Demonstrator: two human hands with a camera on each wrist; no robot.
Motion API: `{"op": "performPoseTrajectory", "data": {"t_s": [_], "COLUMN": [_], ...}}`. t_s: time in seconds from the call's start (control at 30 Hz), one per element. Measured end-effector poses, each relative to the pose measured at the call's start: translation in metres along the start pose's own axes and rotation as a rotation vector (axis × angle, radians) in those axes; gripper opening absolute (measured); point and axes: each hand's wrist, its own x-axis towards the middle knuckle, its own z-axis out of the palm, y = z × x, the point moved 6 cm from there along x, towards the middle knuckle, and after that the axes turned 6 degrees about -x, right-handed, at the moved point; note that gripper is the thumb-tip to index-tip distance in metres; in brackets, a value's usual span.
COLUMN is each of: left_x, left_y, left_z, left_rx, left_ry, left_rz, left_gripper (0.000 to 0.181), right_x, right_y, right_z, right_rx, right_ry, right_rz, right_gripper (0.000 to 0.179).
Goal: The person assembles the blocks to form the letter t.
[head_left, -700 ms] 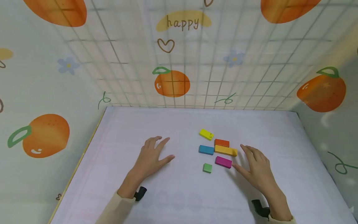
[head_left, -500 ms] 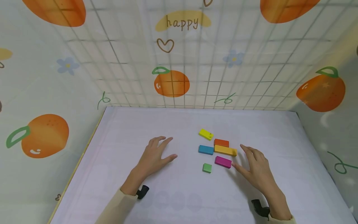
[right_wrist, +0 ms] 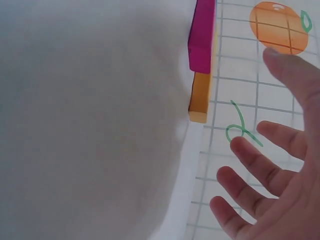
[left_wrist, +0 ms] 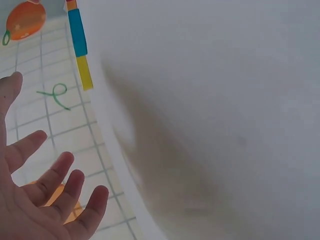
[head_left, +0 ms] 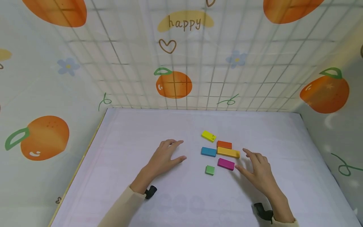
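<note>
Several flat coloured blocks lie on the white table, right of its middle. A yellow block [head_left: 208,136] is farthest back, with a red-orange block [head_left: 224,144] touching the longer amber block [head_left: 228,152] in front of it. Left of the amber one lies a blue block [head_left: 208,151]. Nearer are a magenta block [head_left: 226,164] and a small green block [head_left: 210,170]. My left hand [head_left: 164,159] hovers left of the blocks, fingers spread, holding nothing. Just right of the magenta and amber blocks, my right hand [head_left: 259,171] is held with thumb and fingers apart, nothing between them.
The white tabletop [head_left: 181,201] meets a cloth backdrop [head_left: 127,78] printed with oranges and a grid at the back. Cloth also hangs along both sides. A black wrist mount [head_left: 151,192] shows at the left wrist, and another black mount [head_left: 263,212] at the right.
My left hand has moved to the right, closer to the blocks. The right hand has barely shifted, its fingers bending slightly. The blocks lie where they were.
</note>
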Motion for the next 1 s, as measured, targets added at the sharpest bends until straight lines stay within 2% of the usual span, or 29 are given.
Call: {"op": "performPoseTrajectory", "data": {"t_s": [0.17,0.43,0.8,1.0], "left_x": [0.007,0.023,0.045,0.056], "left_y": [0.006,0.012,0.021,0.023], "left_z": [0.005,0.018,0.038,0.051], "left_rx": [-0.014,-0.034,-0.093,-0.116], "left_ry": [-0.027,-0.087,-0.214,-0.267], "left_rz": [0.014,0.022,-0.016,-0.054], "left_gripper": [0.068,0.065,0.064,0.062], "right_x": [0.0,0.001,0.003,0.005], "right_y": [0.002,0.004,0.007,0.006], "right_z": [0.006,0.013,0.028,0.033], "right_rx": [0.039,0.129,0.257,0.283], "right_ry": [-0.056,-0.098,-0.191,-0.221], "right_rz": [0.03,0.034,0.07,0.077], "right_gripper": [0.075,0.066,0.057,0.055]}}
